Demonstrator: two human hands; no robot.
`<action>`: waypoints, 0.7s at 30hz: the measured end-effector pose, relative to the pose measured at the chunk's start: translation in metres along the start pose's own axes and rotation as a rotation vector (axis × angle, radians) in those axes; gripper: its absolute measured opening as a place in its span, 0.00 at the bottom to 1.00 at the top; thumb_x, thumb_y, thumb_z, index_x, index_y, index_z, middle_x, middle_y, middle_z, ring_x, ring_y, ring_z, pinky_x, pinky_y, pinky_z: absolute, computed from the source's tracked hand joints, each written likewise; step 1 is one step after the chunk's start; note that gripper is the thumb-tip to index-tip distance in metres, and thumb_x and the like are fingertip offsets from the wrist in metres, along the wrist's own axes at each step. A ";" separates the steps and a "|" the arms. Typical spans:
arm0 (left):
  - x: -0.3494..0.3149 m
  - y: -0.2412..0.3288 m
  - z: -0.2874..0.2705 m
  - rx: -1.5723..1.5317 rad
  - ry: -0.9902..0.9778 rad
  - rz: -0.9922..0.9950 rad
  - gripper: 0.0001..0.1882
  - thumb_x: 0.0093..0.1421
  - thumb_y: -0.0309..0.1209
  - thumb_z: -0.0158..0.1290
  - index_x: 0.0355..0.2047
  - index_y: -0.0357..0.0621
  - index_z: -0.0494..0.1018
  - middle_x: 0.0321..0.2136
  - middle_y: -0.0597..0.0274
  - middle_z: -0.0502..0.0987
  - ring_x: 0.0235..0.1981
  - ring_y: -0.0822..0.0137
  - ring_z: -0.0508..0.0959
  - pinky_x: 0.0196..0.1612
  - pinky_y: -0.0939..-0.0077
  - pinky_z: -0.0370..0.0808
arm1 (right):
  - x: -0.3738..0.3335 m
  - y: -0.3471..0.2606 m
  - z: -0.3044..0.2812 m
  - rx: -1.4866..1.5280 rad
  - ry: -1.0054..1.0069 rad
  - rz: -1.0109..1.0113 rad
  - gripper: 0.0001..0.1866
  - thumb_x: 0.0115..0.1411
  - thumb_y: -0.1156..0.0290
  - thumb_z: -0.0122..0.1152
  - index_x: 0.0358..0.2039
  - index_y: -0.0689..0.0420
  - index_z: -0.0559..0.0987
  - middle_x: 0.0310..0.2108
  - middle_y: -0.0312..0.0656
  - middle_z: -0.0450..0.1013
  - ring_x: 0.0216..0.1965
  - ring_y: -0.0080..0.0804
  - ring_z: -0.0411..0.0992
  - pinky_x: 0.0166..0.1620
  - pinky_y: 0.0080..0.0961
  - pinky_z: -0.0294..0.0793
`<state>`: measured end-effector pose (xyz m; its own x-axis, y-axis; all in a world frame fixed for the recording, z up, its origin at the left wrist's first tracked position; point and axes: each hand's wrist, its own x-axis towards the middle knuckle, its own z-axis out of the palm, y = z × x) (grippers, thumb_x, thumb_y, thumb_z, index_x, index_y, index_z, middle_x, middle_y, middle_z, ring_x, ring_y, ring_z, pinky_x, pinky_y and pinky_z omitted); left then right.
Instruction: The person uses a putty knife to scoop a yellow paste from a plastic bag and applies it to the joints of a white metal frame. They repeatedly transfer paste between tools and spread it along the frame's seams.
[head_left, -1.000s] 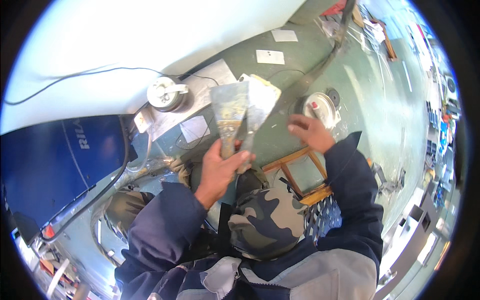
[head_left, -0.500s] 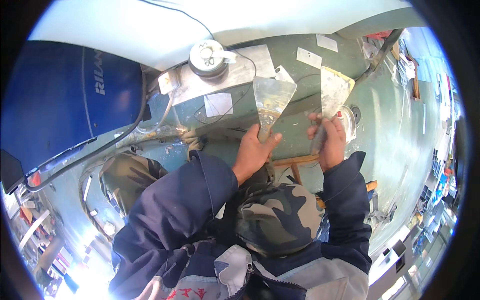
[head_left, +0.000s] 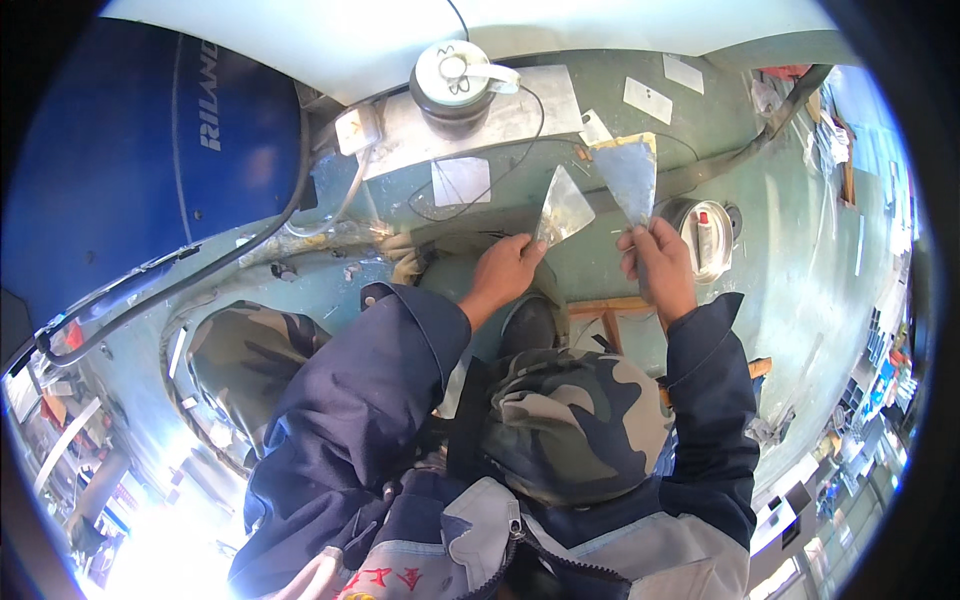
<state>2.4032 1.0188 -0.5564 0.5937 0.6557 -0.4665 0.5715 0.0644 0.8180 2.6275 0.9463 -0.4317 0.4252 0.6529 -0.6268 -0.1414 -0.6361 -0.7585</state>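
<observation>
My left hand [head_left: 503, 270] is closed around the lower end of a putty knife [head_left: 566, 212], whose worn metal blade points up and away from me. Close by on the right, my right hand [head_left: 663, 265] grips a second putty knife [head_left: 630, 172]. Its wider blade flares upward, blue-grey on the face with a yellowish far edge. The two blades are near each other but apart. Both handles are mostly hidden by my fingers. Just right of my right hand stands a round white tin [head_left: 715, 262] with a red-capped tube [head_left: 703, 232] in it.
A lidded mug [head_left: 452, 78] stands on a pale board [head_left: 400, 140], beside a white power socket [head_left: 357, 130]. White cards [head_left: 648, 100] and a paper sheet [head_left: 461, 183] lie ahead. A blue machine [head_left: 110, 170] with a thick black cable fills the left. A wooden frame [head_left: 612, 308] sits below my hands.
The left putty knife has turned, its blade now narrower to view and tilted right. The right one has turned to show another face and leans left. The view has shifted slightly.
</observation>
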 end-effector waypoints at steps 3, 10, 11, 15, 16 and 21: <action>0.000 0.005 -0.003 0.144 -0.075 -0.018 0.22 0.70 0.47 0.48 0.40 0.38 0.77 0.36 0.46 0.78 0.38 0.41 0.78 0.41 0.51 0.73 | -0.003 -0.001 -0.001 -0.025 -0.004 0.016 0.08 0.71 0.69 0.50 0.40 0.60 0.74 0.32 0.36 0.76 0.24 0.18 0.71 0.27 0.20 0.70; -0.004 0.037 -0.040 0.556 0.061 0.153 0.16 0.64 0.43 0.54 0.41 0.44 0.79 0.36 0.56 0.76 0.38 0.48 0.78 0.42 0.54 0.76 | -0.006 -0.004 -0.003 -0.066 -0.031 0.074 0.09 0.71 0.69 0.50 0.39 0.60 0.74 0.31 0.35 0.76 0.23 0.17 0.71 0.27 0.19 0.71; 0.007 0.029 -0.050 0.528 0.146 0.191 0.15 0.63 0.41 0.56 0.42 0.44 0.79 0.36 0.57 0.76 0.39 0.49 0.78 0.42 0.55 0.76 | -0.005 -0.007 -0.003 -0.066 -0.038 0.069 0.09 0.71 0.69 0.50 0.39 0.60 0.74 0.31 0.35 0.75 0.23 0.17 0.71 0.27 0.18 0.71; 0.045 -0.002 -0.090 0.639 0.376 0.276 0.19 0.54 0.29 0.63 0.48 0.48 0.78 0.44 0.60 0.74 0.46 0.50 0.75 0.46 0.57 0.76 | -0.005 -0.006 -0.005 -0.073 -0.035 0.050 0.09 0.71 0.68 0.51 0.37 0.60 0.75 0.31 0.34 0.75 0.23 0.17 0.71 0.26 0.18 0.70; 0.052 -0.011 -0.096 0.687 0.363 0.284 0.21 0.53 0.28 0.64 0.49 0.49 0.77 0.46 0.60 0.73 0.47 0.50 0.74 0.47 0.57 0.76 | -0.004 -0.008 -0.004 -0.071 -0.031 0.041 0.09 0.71 0.68 0.51 0.37 0.60 0.74 0.30 0.34 0.75 0.23 0.17 0.71 0.26 0.18 0.70; 0.054 -0.040 -0.094 0.692 0.320 0.216 0.27 0.51 0.28 0.65 0.53 0.49 0.75 0.51 0.61 0.71 0.49 0.50 0.73 0.49 0.58 0.75 | -0.005 -0.011 -0.003 -0.071 -0.063 0.042 0.09 0.70 0.68 0.52 0.36 0.60 0.74 0.29 0.34 0.75 0.23 0.17 0.70 0.26 0.18 0.69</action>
<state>2.3589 1.1227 -0.5823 0.5997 0.7918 -0.1156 0.7470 -0.5022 0.4356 2.6299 0.9486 -0.4197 0.3630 0.6482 -0.6694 -0.0936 -0.6894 -0.7183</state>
